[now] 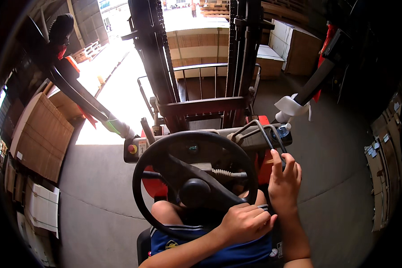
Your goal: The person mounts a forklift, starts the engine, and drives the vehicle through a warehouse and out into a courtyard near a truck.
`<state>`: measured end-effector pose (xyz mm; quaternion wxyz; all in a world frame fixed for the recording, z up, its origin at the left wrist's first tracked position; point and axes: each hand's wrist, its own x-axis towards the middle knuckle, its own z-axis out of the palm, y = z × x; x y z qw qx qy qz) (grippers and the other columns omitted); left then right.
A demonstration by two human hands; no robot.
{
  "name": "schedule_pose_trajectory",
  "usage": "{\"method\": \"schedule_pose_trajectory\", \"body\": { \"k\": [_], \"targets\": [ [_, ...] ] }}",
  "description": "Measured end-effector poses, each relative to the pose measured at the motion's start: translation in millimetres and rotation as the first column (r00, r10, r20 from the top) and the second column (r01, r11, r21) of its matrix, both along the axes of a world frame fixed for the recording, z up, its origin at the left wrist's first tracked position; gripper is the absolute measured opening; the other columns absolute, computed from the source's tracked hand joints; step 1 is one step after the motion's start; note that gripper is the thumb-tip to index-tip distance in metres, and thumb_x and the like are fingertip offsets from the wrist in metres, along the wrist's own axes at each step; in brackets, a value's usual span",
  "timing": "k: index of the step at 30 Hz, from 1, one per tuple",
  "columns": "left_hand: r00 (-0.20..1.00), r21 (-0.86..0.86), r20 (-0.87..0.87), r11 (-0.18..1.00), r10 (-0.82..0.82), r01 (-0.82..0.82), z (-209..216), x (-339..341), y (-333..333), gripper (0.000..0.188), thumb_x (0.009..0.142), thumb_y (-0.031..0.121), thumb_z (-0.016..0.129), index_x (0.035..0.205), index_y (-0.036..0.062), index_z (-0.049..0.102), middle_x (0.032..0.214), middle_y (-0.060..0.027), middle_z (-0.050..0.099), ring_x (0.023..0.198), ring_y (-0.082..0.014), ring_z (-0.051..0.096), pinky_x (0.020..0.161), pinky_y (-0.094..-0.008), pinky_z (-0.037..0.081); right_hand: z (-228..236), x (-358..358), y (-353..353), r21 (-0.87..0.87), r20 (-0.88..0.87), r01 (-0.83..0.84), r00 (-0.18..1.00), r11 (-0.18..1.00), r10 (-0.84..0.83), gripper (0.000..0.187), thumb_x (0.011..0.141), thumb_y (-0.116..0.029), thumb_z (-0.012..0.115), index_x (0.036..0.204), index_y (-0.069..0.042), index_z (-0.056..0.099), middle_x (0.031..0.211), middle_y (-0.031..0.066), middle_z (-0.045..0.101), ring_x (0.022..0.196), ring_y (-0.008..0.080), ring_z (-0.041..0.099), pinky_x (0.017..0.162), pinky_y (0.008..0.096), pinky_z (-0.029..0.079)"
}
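Note:
My left hand (246, 221) is closed over the lower right rim of a black steering wheel (139, 196), its forearm crossing in front of my lap. My right hand (285, 181) is raised to the right of the wheel, with its fingers curled around the end of a bent control lever (264, 132). Part of the lever's tip is hidden by the fingers. Beyond the wheel rises the forklift's dark mast (152, 49) with its chains. Behind the mast stand a metal load guard (201, 67) and a stack of tan boards (198, 44).
Stacked boards (42, 134) line the left, with a pale bundle (42, 203) nearer. Flat cardboard stacks (384, 165) stand far right. A large crate (297, 49) is ahead right. Beside the levers lies a clear bottle (282, 130). A red button (132, 148) sits on the dash.

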<state>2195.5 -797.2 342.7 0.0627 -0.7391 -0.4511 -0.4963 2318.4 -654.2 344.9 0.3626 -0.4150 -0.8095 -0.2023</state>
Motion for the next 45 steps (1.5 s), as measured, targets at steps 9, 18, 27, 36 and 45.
{"method": "schedule_pose_trajectory", "body": {
  "k": [9,18,27,36,45],
  "targets": [
    [0.999,-0.126,0.043,0.992,0.024,-0.018,-42,-36,-96,0.03,0.091,0.013,0.093,0.069,0.0112,0.072,0.061,-0.0057,0.069,0.052,-0.0209,0.07,0.056,-0.0303,0.055,-16,22,-38,-0.075,0.015,-0.134,0.991,0.988,0.135,0.072,0.097,-0.012,0.085,0.162,-0.018,0.055,0.151,0.0128,0.055,0.156,0.0363,0.053,0.137,0.0709,0.029],
    [0.98,0.053,-0.099,0.984,0.174,-0.169,-36,-27,-86,0.038,0.096,0.016,0.089,0.067,0.0145,0.063,0.059,-0.0007,0.06,0.05,-0.0185,0.063,0.055,-0.0312,0.052,-47,9,-46,-0.039,-0.189,-0.17,0.969,0.985,0.16,0.049,0.103,-0.017,0.077,0.148,-0.01,0.062,0.15,0.0149,0.065,0.159,0.0361,0.056,0.138,0.0757,0.011],
    [0.688,0.039,0.133,0.69,0.714,-0.723,142,-134,47,0.034,0.106,0.036,0.079,0.083,0.0103,0.075,0.077,-0.0111,0.081,0.073,-0.0357,0.082,0.069,-0.0473,0.064,-50,15,-52,0.106,-0.063,0.006,0.998,0.994,0.001,0.051,0.102,-0.021,0.074,0.151,-0.019,0.065,0.158,0.0025,0.066,0.164,0.0304,0.047,0.131,0.0659,0.023],
    [0.729,-0.092,0.271,0.77,0.629,-0.631,-41,-130,-162,0.037,0.101,0.01,0.084,0.07,0.0022,0.065,0.058,-0.0099,0.063,0.051,-0.0147,0.063,0.052,-0.0338,0.049,-42,11,-39,0.039,-0.171,-0.106,0.979,0.994,0.111,0.048,0.1,-0.015,0.074,0.146,-0.017,0.065,0.158,0.0065,0.067,0.165,0.0329,0.051,0.133,0.0689,0.019],
    [0.966,0.146,0.025,0.955,0.257,-0.258,-46,-22,-72,0.038,0.093,0.014,0.088,0.066,0.0144,0.062,0.059,-0.0029,0.059,0.051,-0.0221,0.064,0.053,-0.0347,0.049,-71,22,-35,0.133,-0.096,-0.064,0.992,0.989,0.077,0.042,0.094,-0.021,0.072,0.136,-0.017,0.068,0.149,0.0057,0.072,0.161,0.0319,0.056,0.129,0.0623,0.025]
  ]
}}
